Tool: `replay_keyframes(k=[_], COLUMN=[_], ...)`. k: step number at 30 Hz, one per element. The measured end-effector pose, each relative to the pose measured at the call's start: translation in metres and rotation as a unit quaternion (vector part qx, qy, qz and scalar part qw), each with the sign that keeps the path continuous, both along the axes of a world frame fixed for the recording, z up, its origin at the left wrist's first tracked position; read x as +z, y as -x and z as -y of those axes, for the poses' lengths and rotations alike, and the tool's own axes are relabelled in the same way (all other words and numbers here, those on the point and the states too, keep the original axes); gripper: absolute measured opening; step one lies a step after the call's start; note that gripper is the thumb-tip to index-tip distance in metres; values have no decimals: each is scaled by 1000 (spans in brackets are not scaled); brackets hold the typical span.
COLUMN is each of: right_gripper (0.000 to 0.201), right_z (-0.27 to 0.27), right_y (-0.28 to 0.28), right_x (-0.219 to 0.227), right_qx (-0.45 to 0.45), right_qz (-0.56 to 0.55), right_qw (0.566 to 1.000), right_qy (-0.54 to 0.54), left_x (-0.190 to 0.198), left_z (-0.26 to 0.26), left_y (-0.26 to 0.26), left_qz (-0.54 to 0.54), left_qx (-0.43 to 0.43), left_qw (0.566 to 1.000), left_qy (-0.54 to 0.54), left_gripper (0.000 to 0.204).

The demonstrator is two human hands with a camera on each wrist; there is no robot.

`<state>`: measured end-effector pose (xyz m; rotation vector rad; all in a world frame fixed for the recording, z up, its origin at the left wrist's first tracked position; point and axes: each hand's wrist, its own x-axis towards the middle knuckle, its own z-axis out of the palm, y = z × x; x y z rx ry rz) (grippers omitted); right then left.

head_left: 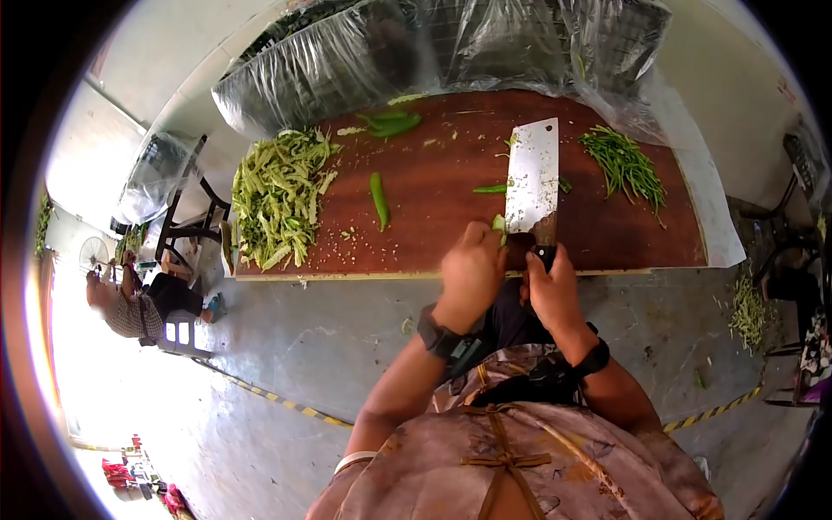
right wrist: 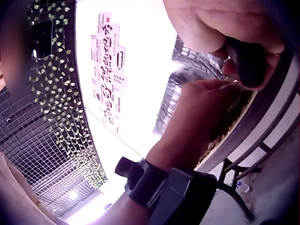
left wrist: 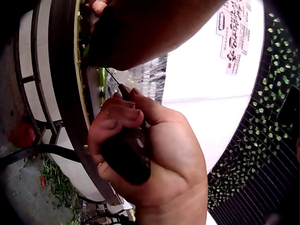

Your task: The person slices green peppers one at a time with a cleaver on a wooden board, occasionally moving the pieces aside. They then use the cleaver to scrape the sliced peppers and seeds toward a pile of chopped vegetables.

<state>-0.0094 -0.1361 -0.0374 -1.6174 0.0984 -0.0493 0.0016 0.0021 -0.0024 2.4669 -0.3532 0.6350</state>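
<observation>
My right hand (head_left: 555, 290) grips the dark handle (left wrist: 133, 154) of a wide cleaver (head_left: 532, 173); its blade points away over the brown tabletop, with green bits stuck near the handle. The left hand (head_left: 472, 273) is close beside the handle at the table's front edge, fingers curled. A light green pepper piece (head_left: 499, 225) shows at its fingertips, mostly hidden by the hand. Just left of the blade lies another green piece (head_left: 490, 189). In the right wrist view the left hand (right wrist: 201, 108) reaches in by the right hand (right wrist: 220, 23) at the handle.
On the brown table (head_left: 433, 191) lie a heap of pale green strips (head_left: 282, 199) at left, a whole green pepper (head_left: 379, 201), more peppers (head_left: 394, 126) at the back, and thin green strips (head_left: 624, 169) at right. Plastic-wrapped crates (head_left: 347, 69) line the back. A seated person (head_left: 139, 308) is far left.
</observation>
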Motion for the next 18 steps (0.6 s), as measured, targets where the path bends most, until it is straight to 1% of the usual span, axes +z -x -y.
replay_keyframes(k=[2, 3, 5, 9, 12, 13, 14, 17, 18], right_gripper=[14, 14, 32, 33, 32, 23, 15, 15, 15], right_z=[-1, -2, -5, -12, -14, -12, -11, -8, -7], right_y=[-2, -3, -5, -18, -20, -16, -12, -6, -5], right_x=[-14, -10, -2, -3, 0, 6, 11, 11, 5], right_qx=[-34, -36, -56, -55, -52, -27, -1, 7, 6], right_qz=[48, 48, -22, -2, 12, -17, -46, -52, -53], right_qw=[994, 994, 996, 995, 997, 999, 991, 992, 992], right_qy=[93, 93, 67, 84, 58, -35, -127, -113, -113], left_x=[-1, -1, -1, -2, -1, -2, -3, -4, -4], left_z=[1, 1, 1, 3, 1, 1, 0, 0, 0], left_y=[0, 0, 0, 1, 0, -1, -1, 0, 1], left_qz=[-5, -5, 1, -13, -17, -8, 0, -10, -12], left_qx=[3, 2, 1, 3, 6, 4, 3, 12, 11], left_qw=[1000, 1000, 1000, 1000, 1000, 1000, 1000, 1000, 1000], left_qy=[-7, -7, 2, -19, -13, -9, -5, 1, 1], left_gripper=[17, 17, 14, 13, 13, 13, 14, 15, 15])
